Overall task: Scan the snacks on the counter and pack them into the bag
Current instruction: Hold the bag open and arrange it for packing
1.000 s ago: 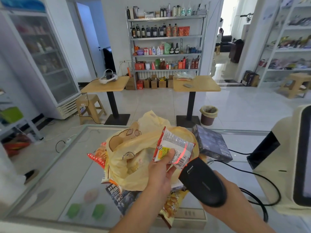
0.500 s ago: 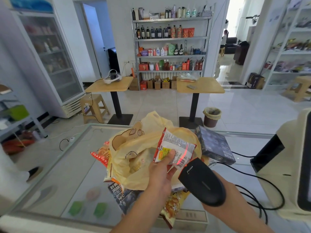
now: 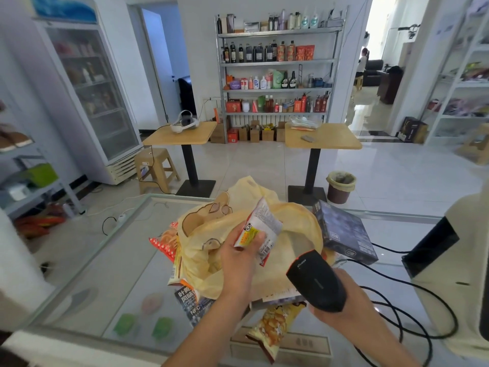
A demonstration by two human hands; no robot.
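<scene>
snack packet (image 3: 260,226): small white pack, tilted, held over the mouth of the yellow bag (image 3: 201,234); the barcode on its lower edge is turned toward the scanner (image 3: 316,280).
left hand (image 3: 239,258): thumb and fingers pinch the pack's lower end.
right hand (image 3: 344,305): wrapped round the scanner, nose aimed up at the pack.
step: likely scan, then drop in.
how: keep the thumb off the barcode, hold the foil flat and steady, and lower it well inside the bag before letting go.
around: other snacks (image 3: 165,242) lie under and beside the bag on the glass counter (image 3: 105,274); dark box (image 3: 344,234) just right.
</scene>
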